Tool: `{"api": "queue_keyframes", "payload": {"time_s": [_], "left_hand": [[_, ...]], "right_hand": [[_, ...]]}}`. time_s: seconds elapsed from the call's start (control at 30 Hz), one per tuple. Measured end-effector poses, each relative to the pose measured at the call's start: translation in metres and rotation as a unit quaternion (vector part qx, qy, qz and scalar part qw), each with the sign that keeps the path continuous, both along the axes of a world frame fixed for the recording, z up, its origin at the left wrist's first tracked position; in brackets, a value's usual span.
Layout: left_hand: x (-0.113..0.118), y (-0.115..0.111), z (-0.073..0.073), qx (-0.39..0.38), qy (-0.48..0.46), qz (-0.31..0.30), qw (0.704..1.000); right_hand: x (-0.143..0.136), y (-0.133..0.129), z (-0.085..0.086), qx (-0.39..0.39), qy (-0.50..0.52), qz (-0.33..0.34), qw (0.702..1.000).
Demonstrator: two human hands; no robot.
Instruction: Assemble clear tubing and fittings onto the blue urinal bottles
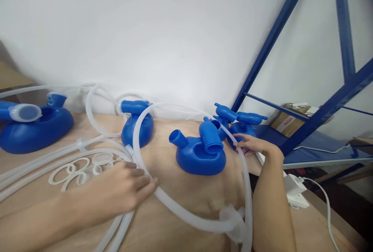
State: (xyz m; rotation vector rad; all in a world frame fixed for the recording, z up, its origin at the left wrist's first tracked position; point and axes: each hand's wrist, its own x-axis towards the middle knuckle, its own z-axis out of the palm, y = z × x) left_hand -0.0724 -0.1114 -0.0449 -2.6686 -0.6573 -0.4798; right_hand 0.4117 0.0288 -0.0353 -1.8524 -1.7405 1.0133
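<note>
A long translucent white tube (186,215) loops through the middle of the head view. My left hand (128,186) is closed around the loop's left side, fingertips curled over it. On the far right, my right hand (247,144) pinches the same loop between thumb and fingers. Inside the loop stands a blue plastic handled bottle (201,166) with an open neck at its left. A separate blue elbow-shaped piece (210,137) rests on top of it. Near my right forearm, a clear cup-like fitting (233,221) lies by the tube, partly blurred.
Another blue bottle (142,131) stands behind my left hand. A larger one (37,131) is at far left. More blue bottles (243,127) sit behind my right hand. White rings (71,170) lie left. A white charger (294,186) and blue shelving (326,92) are right.
</note>
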Motion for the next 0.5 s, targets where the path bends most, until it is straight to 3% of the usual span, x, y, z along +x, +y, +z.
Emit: {"api": "queue_keyframes", "payload": {"time_s": [0.1,0.2,0.27,0.37,0.5], "left_hand": [[0.024,-0.009,0.002,0.113,0.006,-0.029,0.993],[0.042,-0.005,0.012,0.088,-0.025,-0.033,0.995],[0.051,0.000,0.018,0.040,-0.016,-0.032,0.999],[0.065,-0.001,0.023,-0.093,0.011,-0.020,0.995],[0.090,-0.021,0.022,-0.277,-0.001,-0.023,0.961]], "right_hand": [[-0.005,-0.006,0.016,0.004,0.024,-0.070,0.997],[-0.008,-0.019,0.030,0.101,0.076,-0.096,0.987],[-0.008,-0.028,0.037,0.178,0.139,-0.102,0.969],[-0.011,-0.038,0.049,0.277,0.241,-0.142,0.919],[-0.019,-0.042,0.074,0.410,0.350,-0.248,0.805]]}}
